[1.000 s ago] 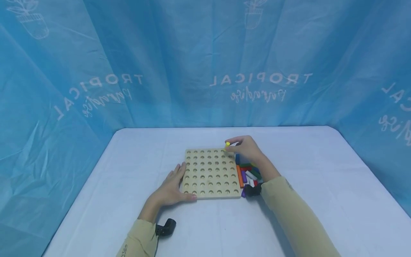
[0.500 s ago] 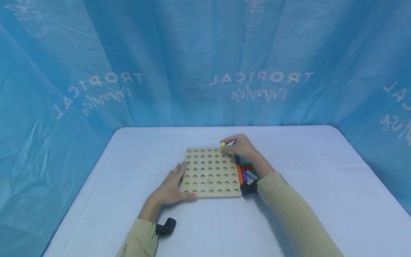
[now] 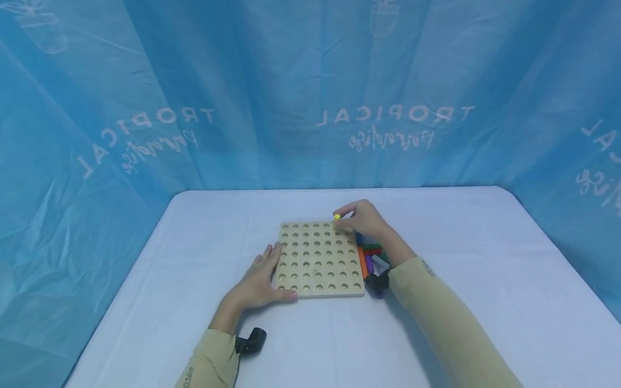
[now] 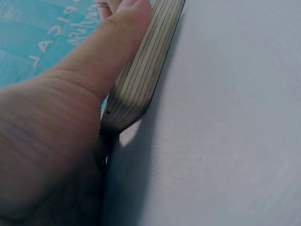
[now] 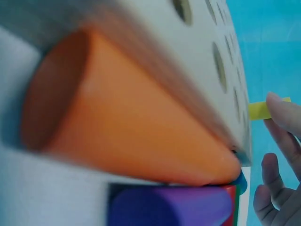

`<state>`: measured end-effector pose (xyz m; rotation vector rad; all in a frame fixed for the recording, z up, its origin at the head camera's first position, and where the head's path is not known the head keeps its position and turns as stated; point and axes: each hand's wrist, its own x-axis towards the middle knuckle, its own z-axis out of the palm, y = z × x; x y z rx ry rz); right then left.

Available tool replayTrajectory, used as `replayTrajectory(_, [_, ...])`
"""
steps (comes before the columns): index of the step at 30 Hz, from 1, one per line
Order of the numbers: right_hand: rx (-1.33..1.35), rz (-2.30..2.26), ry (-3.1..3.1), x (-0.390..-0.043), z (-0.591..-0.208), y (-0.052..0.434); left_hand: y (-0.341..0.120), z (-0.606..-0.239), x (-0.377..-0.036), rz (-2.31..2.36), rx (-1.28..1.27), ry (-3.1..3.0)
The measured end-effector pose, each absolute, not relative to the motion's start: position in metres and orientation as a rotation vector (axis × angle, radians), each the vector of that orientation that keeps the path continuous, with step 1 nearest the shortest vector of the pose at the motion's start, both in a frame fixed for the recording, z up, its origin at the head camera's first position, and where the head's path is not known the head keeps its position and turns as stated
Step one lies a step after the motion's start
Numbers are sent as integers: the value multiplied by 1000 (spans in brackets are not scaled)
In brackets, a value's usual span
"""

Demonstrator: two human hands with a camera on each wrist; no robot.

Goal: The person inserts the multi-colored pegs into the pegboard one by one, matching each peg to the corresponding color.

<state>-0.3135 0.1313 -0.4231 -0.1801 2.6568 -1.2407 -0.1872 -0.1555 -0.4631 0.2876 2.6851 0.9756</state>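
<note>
Pinching a yellow peg (image 3: 337, 216) in my right hand (image 3: 365, 221), I am holding it upright over the far row of the wooden pegboard (image 3: 320, 260); my left hand (image 3: 256, 283), fingers flat, is bracing the board's left edge against sliding.

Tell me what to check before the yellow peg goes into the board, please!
1. Right hand pinches the yellow peg: ok.
2. Peg sits over the far row of the wooden board: ok.
3. Peg lined up exactly with one hole: cannot tell.
4. Left hand rests on the board's near left edge, steadying it: ok.
5. Board lies flat on the table: ok.
6. Spare pegs lie beside the board's right edge, off the holes: ok.
</note>
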Motion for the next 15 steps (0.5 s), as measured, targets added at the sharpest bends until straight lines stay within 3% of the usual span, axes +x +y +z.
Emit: replayTrajectory(15, [-158, -1240, 2577, -316, -422, 140, -156, -462, -188, 936, 340, 2694])
